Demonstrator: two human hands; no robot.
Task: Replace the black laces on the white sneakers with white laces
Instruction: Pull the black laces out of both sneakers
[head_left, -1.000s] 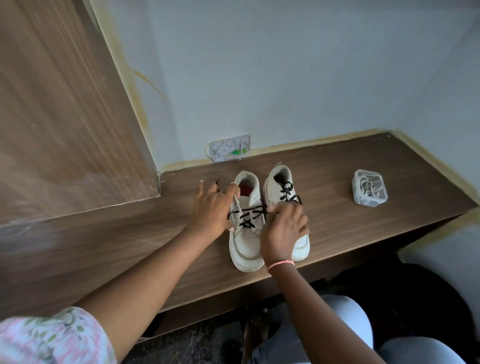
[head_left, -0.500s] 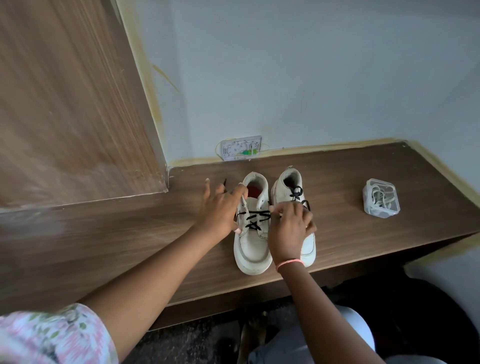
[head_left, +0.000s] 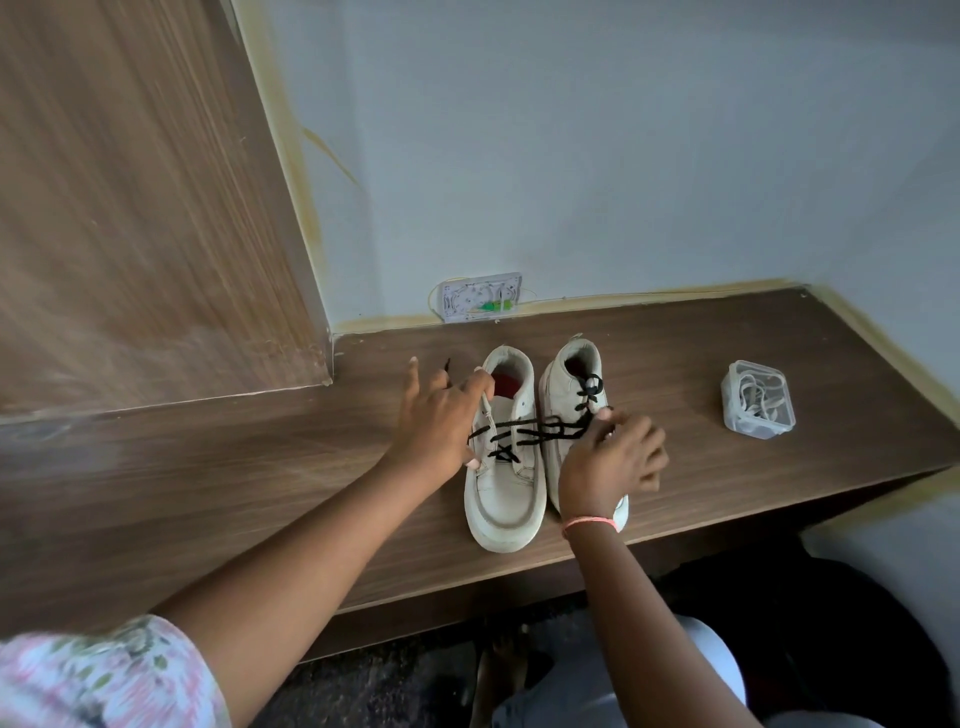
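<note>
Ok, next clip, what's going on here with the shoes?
A person is unlacing a pair of white sneakers on a wooden ledge. The left hand grips the side of the left sneaker and pinches an end of its black lace, while the right hand pulls that loosened lace sideways over the right sneaker, which is still laced in black. A clear plastic box of white laces waits unopened to the right.

Brown wood-grain shelf (head_left: 260, 483) along a pale grey wall (head_left: 623, 156), tall wooden panel (head_left: 130, 208) rising at left, small white wall plate with green and yellow wiring (head_left: 480, 304) at the wall's base, yellowish trim (head_left: 649, 299) along the edge.
</note>
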